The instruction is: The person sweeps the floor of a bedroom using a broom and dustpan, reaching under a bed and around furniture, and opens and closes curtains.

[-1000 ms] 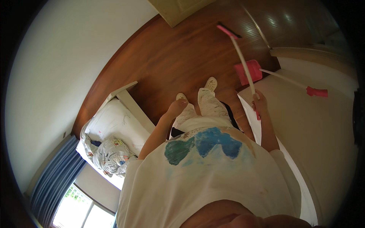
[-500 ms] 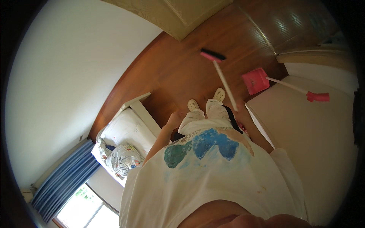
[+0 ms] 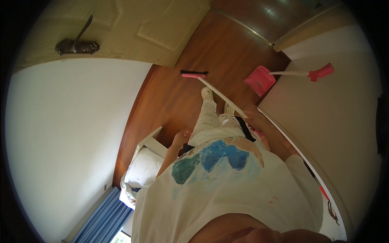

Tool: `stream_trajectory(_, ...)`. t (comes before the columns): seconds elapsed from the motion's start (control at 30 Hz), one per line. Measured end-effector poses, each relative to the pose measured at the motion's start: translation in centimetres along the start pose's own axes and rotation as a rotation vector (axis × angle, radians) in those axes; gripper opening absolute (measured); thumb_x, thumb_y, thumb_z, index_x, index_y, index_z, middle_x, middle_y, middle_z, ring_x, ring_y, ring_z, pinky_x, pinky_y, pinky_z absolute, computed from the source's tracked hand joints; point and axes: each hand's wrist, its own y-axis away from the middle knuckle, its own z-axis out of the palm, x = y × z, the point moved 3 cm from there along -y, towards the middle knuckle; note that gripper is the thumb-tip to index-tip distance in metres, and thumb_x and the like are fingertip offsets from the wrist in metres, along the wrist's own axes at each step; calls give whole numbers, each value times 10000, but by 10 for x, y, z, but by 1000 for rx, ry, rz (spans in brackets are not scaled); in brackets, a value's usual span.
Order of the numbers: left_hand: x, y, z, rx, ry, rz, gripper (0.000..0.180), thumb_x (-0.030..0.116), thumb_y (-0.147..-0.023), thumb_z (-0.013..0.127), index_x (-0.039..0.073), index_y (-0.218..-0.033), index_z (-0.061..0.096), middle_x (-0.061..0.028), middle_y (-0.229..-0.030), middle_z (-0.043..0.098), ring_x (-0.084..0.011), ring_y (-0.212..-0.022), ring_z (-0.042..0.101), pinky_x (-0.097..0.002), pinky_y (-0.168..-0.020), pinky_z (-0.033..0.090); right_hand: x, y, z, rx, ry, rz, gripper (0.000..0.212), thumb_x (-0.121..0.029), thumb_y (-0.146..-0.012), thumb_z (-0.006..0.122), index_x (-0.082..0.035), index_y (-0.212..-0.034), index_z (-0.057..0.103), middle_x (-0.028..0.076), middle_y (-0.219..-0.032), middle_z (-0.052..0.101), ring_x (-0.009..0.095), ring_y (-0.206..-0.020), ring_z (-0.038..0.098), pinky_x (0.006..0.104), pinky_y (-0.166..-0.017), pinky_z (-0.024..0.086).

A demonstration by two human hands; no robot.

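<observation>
My right hand (image 3: 254, 118) is closed round the upper part of a broom's pale handle (image 3: 222, 96), beside my right hip. The handle slants away to the far left, where the pink broom head (image 3: 193, 75) with its black bristles is at the wooden floor, just ahead of my left shoe. Beside my left hip hangs my left hand (image 3: 181, 138), its fingers curled in and nothing visible in them. A pink long-handled dustpan (image 3: 260, 81) stands apart from the broom, at the foot of the right wall. Its pink grip (image 3: 321, 72) points to the right.
A beige door (image 3: 158, 30) with a dark handle (image 3: 77, 46) is at the far left. White walls flank the brown floor (image 3: 162, 99). Behind on the left are a white bed end (image 3: 148, 137) and a blue curtain (image 3: 103, 214). A metal floor strip (image 3: 247, 29) crosses the far doorway.
My view has turned and moved ahead, bringing the door handle into sight. My left foot has stepped forward. The broom head has swung left relative to me, the broom still in my right hand.
</observation>
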Motion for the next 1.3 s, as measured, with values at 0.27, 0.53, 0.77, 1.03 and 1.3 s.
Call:
stream_trajectory(0.27, -29, -63, -24, -61, 279, 94, 238, 219, -780, 497, 52, -942, 541, -164, -886, 573, -289, -851, 547, -338, -701, 430, -16, 8, -64, 505, -256, -162, 328, -122, -786, 505, -51, -1105, 474, 42, -552, 486, 104, -401, 449, 238, -352, 371)
stream_trajectory(0.53, 8, -90, -87, 1, -35, 234, 221, 224, -775, 512, 47, -898, 563, -154, -844, 589, -266, -801, 571, -331, -656, 447, -10, -88, -145, 786, -279, -57, 204, -118, -776, 478, 0, -942, 482, 75, -530, 487, 144, -393, 462, 280, -331, 359)
stream_trajectory(0.77, -79, -152, -120, 70, -17, 83, 244, 249, -772, 525, 60, -921, 562, -144, -840, 588, -260, -794, 568, -340, -660, 438, -60, -78, -20, 490, -50, 107, 196, -151, -762, 517, -29, -915, 525, 80, -528, 497, 174, -402, 471, 299, -378, 393)
stream_trajectory(1.03, 8, -231, -126, -107, -33, 68, 262, 252, -768, 520, 60, -945, 551, -140, -871, 577, -254, -802, 552, -338, -679, 427, -66, -13, 1, 324, -283, 88, 327, -133, -767, 527, -102, -1092, 514, 69, -510, 511, 118, -391, 467, 260, -384, 395)
stream_trajectory(1.3, 209, -247, -84, -113, 85, 487, 308, 195, -799, 513, 35, -1063, 509, -76, -929, 546, -154, -838, 510, -243, -745, 410, -32, 37, -6, 377, -212, 89, 353, -66, -757, 493, -86, -1109, 496, 114, -595, 543, 128, -391, 470, 285, -392, 403)
